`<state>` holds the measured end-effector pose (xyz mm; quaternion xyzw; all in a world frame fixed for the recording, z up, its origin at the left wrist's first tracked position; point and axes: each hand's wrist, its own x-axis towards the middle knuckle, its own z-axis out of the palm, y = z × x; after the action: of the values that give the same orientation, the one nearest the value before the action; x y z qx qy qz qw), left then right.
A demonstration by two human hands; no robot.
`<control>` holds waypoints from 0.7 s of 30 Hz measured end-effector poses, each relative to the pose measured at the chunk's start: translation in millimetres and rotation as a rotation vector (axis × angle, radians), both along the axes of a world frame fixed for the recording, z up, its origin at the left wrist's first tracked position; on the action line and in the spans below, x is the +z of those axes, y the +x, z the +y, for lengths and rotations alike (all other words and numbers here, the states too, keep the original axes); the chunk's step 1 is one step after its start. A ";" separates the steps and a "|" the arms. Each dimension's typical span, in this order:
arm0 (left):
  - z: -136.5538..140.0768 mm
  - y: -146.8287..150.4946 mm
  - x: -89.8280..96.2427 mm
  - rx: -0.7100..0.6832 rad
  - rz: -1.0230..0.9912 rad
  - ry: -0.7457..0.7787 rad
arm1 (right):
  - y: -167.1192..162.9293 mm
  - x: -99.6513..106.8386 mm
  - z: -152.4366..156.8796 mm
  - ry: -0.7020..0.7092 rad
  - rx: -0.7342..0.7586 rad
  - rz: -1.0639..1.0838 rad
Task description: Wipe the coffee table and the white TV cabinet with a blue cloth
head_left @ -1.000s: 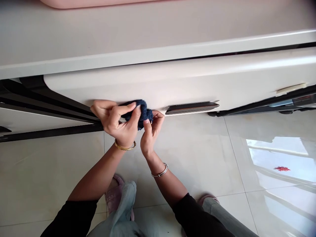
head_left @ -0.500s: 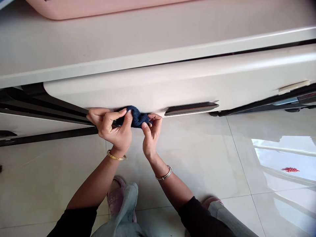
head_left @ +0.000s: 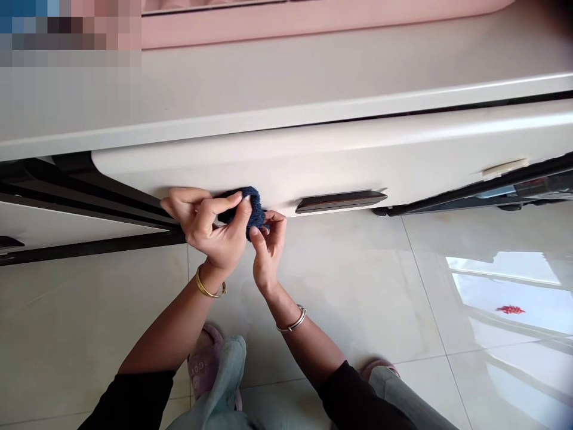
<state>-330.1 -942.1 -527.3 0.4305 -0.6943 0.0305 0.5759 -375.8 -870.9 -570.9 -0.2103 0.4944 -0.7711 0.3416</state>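
Observation:
A bunched, dark blue piece of knitted fabric (head_left: 256, 206), about the size of a rolled sock, is held between my two hands in front of the white drawer front. My left hand (head_left: 215, 224) pinches its upper left part between thumb and forefinger, the other fingers curled behind. At its lower right edge, my right hand (head_left: 269, 248) grips it between thumb and fingertips. The fabric is folded over on itself, so its full shape is hidden.
Right of my hands, a dark handle (head_left: 341, 201) is set on the white drawer front (head_left: 313, 155). Above it lies a pale tabletop (head_left: 286, 77) bearing a pink tray-like object (head_left: 313, 27). Black metal legs (head_left: 107, 243) run along the left. My slippered feet stand on the tiled floor (head_left: 344, 280).
The knitted fabric has become more compact, its right end folded in towards the left. My hands have come closer together. The view has shifted slightly, showing more of the pink object.

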 end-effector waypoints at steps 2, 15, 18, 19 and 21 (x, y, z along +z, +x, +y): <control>-0.7 2.9 -0.7 -0.014 0.001 -0.014 | 1.1 1.4 0.4 -0.010 0.014 0.005; 1.1 -0.7 10.9 -0.058 0.066 0.028 | 12.0 5.6 6.0 -0.021 0.067 -0.013; 2.0 -2.5 11.5 -0.046 0.076 0.061 | 12.5 7.6 7.7 -0.022 0.083 -0.038; 1.8 -2.5 10.8 -0.047 0.072 0.068 | 12.5 7.9 8.2 -0.024 0.081 -0.052; 1.3 -0.8 8.6 -0.058 0.060 0.068 | 12.5 8.3 8.8 -0.022 0.077 -0.076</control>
<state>-330.9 -940.8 -518.7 0.4302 -0.6897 -0.0228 0.5820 -363.4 -862.2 -562.5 -0.2032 0.4639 -0.7704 0.3871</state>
